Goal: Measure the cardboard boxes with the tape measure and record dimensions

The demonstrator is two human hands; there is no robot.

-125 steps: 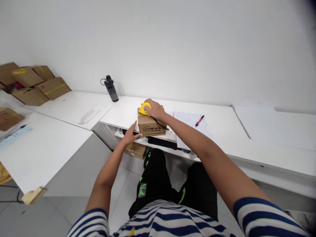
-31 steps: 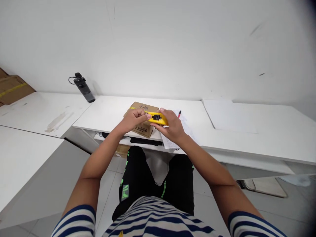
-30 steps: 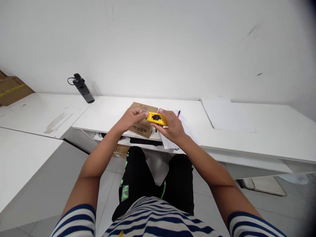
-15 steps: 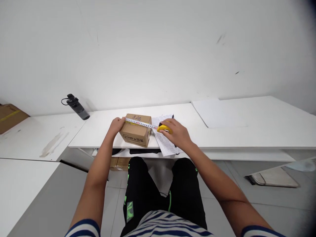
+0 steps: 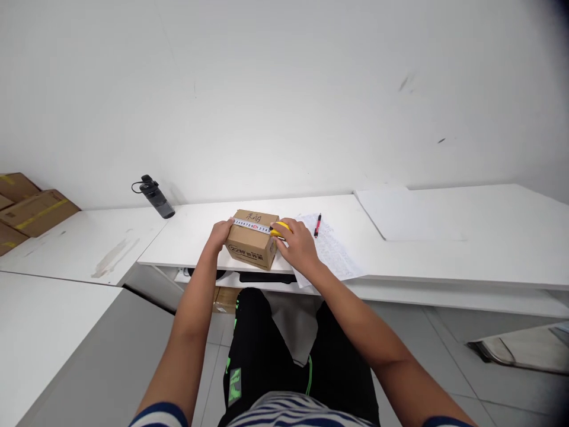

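Note:
A small brown cardboard box (image 5: 247,238) with dark printing on its front and handwriting on top sits near the desk's front edge. The white blade of a yellow tape measure (image 5: 280,229) lies stretched across the box's top, its case at the right top edge. My right hand (image 5: 299,244) is closed around the case. At the box's left top edge, my left hand (image 5: 219,235) pinches the blade's free end, fingers partly hidden behind the box. Handwritten paper (image 5: 334,255) lies right of the box, partly under my right hand, with a red and black pen (image 5: 317,225) on it.
On the left stands a dark water bottle (image 5: 153,197) near the wall. Several cardboard boxes (image 5: 40,212) are stacked at the far left. Blank white sheets (image 5: 400,216) lie on the white desk (image 5: 480,246) to the right. My knees are below the desk edge.
My right hand has moved left with the tape case, from beyond the box to its right edge, so less blade shows. The pen is now uncovered. The view has shifted slightly.

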